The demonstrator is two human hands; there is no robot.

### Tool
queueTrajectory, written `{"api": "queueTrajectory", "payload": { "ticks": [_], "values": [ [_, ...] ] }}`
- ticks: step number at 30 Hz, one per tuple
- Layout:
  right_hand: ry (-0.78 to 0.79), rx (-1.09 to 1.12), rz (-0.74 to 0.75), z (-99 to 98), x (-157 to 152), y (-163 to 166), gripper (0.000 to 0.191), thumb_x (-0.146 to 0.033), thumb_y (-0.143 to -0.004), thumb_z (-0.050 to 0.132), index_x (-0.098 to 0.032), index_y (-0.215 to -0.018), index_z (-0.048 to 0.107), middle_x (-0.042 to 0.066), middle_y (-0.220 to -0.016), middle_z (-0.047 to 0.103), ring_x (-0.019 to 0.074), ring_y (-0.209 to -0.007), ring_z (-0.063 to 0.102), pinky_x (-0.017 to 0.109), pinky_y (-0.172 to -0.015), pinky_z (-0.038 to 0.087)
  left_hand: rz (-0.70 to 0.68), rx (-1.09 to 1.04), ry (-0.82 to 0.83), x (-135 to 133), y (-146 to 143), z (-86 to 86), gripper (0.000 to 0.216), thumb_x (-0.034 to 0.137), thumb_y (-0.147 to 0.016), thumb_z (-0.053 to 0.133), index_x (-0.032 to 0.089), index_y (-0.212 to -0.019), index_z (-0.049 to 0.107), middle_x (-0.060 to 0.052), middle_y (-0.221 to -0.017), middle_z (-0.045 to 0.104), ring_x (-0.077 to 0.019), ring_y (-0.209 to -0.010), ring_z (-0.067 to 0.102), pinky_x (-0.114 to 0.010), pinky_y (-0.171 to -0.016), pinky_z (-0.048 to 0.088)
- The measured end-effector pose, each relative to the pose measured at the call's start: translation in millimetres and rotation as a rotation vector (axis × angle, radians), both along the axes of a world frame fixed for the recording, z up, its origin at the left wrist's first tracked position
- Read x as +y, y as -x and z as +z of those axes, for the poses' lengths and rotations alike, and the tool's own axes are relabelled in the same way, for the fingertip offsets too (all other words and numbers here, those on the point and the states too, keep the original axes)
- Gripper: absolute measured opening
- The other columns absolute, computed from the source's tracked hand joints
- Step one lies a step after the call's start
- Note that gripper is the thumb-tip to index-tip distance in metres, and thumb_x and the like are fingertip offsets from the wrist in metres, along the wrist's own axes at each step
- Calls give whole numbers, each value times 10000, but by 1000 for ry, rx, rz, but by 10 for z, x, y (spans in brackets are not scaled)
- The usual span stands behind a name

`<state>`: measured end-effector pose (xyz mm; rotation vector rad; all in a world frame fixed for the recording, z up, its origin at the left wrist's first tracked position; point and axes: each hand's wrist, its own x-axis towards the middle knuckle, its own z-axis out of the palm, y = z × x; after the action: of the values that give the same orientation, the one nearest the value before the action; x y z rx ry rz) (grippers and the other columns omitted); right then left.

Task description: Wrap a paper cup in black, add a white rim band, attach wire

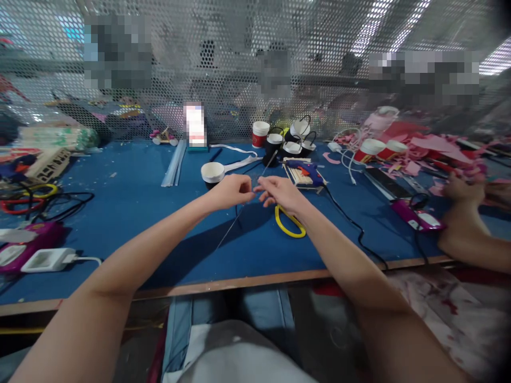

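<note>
My left hand (pixel 233 191) is closed, its fingertips pinched at a thin wire (pixel 230 232). Close beside it, my right hand (pixel 279 192) has thumb and forefinger together on the same wire, with the other fingers loosely curled. The wire slants from lower left, between my fingertips, up toward the black cups. Below my right hand lie scissors with yellow handles (pixel 290 222), their blades hidden. A paper cup with a white rim (pixel 213 173) stands just behind my left hand, a white strip reaching right from it.
A blue glue gun (pixel 313 173) rests on light sticks, its cord running to the front edge. Behind are black cups (pixel 273 146), a red cup (pixel 261 135) and a lit phone (pixel 195 125). Clear glue sticks (pixel 174 165) lie left. Another person's hand (pixel 463 191) works among pink scraps.
</note>
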<state>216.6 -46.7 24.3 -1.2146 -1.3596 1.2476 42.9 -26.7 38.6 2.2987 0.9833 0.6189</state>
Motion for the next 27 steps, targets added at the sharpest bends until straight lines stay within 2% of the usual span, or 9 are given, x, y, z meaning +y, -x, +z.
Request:
{"api": "queueTrajectory", "payload": {
  "ticks": [4,9,12,15,19,21,24,26,27],
  "values": [
    [-86,234,-2,65,69,102,220,-337,-754,634,-136,-832,592,19,-714,637,46,-484,524,157,-397,414,-207,-265,317,-124,100,59,160,229,-715,599,163,-755,458,33,-563,560,-87,-503,548,-198,-497,420],
    [-136,387,-200,155,106,-79,176,-337,-767,607,-167,-814,604,-35,-628,576,30,-476,491,141,-414,394,30,-363,225,-18,307,-26,149,212,-737,584,156,-857,517,81,-447,432,-65,-421,456,-170,-437,337],
    [-228,451,-331,196,134,-305,150,-334,-761,612,-188,-795,600,-52,-613,546,25,-468,473,139,-416,390,45,-397,250,36,381,-192,141,80,-665,565,153,-784,542,97,-468,345,-35,-415,355,-159,-438,280],
    [-311,498,-408,212,165,-484,136,-337,-767,600,-202,-778,595,-53,-623,540,29,-486,483,143,-428,403,12,-309,376,2,373,-351,109,51,-628,549,134,-698,555,57,-541,465,-37,-465,405,-158,-451,296],
    [-338,582,-470,188,192,-541,111,-311,-776,588,-203,-747,585,-54,-631,543,20,-485,486,134,-445,419,-134,-316,535,-27,338,-402,206,154,-705,583,143,-909,609,-40,-829,648,-94,-715,588,-199,-606,437],
    [-325,633,-482,173,196,-517,102,-286,-779,585,-194,-736,586,-50,-635,551,17,-489,490,128,-457,431,-152,-370,572,-4,335,-365,214,232,-762,567,145,-953,606,-49,-783,666,-118,-780,619,-229,-676,464],
    [-297,681,-483,156,191,-472,92,-258,-788,569,-183,-742,595,-40,-659,566,20,-513,507,128,-478,452,-18,-371,496,41,337,-255,246,352,-838,475,143,-797,598,27,-445,511,-107,-514,568,-229,-542,452],
    [-278,680,-459,144,182,-443,88,-257,-792,564,-184,-759,599,-38,-676,570,23,-534,521,130,-499,469,63,-284,317,51,334,-161,237,379,-797,543,146,-773,585,60,-409,434,-75,-392,453,-202,-438,390],
    [-267,679,-441,137,175,-426,83,-257,-791,568,-185,-765,600,-39,-678,571,24,-539,525,130,-508,475,61,-242,205,45,329,-116,238,352,-723,641,147,-834,592,45,-486,495,-67,-417,456,-192,-433,385]
  ]
}}
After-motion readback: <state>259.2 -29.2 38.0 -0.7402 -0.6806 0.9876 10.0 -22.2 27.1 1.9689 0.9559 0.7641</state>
